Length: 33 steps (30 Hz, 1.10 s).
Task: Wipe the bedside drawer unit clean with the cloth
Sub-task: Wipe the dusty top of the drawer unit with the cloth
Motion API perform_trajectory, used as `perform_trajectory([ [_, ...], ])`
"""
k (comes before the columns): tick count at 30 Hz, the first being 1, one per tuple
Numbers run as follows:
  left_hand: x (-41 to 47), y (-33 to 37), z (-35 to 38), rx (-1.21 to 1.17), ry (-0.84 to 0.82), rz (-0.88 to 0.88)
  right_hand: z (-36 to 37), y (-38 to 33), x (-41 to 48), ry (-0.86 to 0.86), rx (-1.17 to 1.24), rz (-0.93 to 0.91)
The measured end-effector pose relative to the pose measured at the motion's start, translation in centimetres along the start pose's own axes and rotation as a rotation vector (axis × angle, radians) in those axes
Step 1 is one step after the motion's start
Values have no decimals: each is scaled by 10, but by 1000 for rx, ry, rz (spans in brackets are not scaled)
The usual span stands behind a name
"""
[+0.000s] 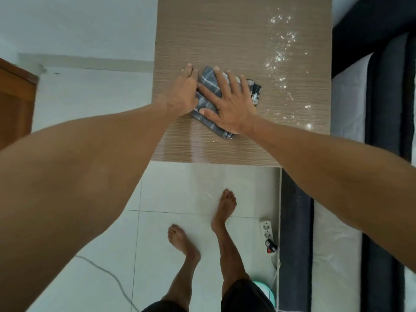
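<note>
Right hand (229, 104) flat, fingers spread, pressing the cloth (208, 81) mid-top on the drawer unit (225, 30). Left hand (182, 93) lies flat at its edge, no closed grip. White specks (281, 55) lie to the right, and a fast sweep could scatter them onto the floor (180, 188).

Glossy white floor tiles (180, 183) reflect soft light. A pale wall (78, 23) stands far left, with a brown wooden door (15, 104) at the left edge. On the right runs a dark-framed bed (382, 86). A white power strip (266, 230) lies near it, and a grey cable (108, 273) lies near left.
</note>
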<state>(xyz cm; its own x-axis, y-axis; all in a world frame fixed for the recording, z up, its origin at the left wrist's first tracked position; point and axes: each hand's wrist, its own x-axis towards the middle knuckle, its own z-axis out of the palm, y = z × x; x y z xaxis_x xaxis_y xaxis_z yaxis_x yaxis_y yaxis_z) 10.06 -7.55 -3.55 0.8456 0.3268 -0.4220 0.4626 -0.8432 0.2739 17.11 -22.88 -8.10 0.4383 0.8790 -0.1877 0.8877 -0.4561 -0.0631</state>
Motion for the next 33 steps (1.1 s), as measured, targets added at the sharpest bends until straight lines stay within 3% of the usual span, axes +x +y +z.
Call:
perform_trajectory([
  [7,-27,-3,13,3,-34,28,11,-56,-69,12,2,-77],
  [12,-37,-3,20,21,-17,26,23,-79,-119,63,-81,-317],
  [16,-30,1,25,21,-5,35,15,-72,-139,3,-16,-455],
  [21,-3,24,23,58,11,68,-14,0,-116,104,125,-263],
  [33,68,67,18,132,-10,-27,-91,208,87,166,74,119],
])
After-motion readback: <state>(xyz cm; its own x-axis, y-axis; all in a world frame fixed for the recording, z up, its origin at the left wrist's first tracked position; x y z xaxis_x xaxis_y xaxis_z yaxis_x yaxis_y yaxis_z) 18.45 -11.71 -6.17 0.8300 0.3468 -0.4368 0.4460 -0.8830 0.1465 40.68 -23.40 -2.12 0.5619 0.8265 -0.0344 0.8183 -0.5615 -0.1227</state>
